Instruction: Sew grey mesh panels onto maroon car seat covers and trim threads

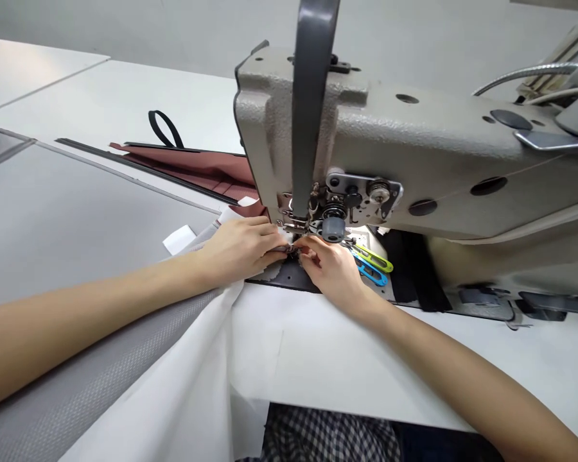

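A grey industrial sewing machine (414, 141) fills the upper right, with its presser foot and needle (296, 224) above the plate. My left hand (241, 247) lies on white fabric (183, 385) and grey mesh fabric (77, 378), its fingers pressed together at the foot. My right hand (330, 266) meets it from the right, fingers pinched on the fabric edge just under the needle. What lies exactly between the fingertips is hidden.
Maroon fabric (197, 167) with a black strap loop (164, 128) lies behind the machine. Yellow-green and blue thread snips (373, 264) rest right of my right hand. Black strips (419, 269) lie under the machine arm. A checked garment (327, 436) shows below the table edge.
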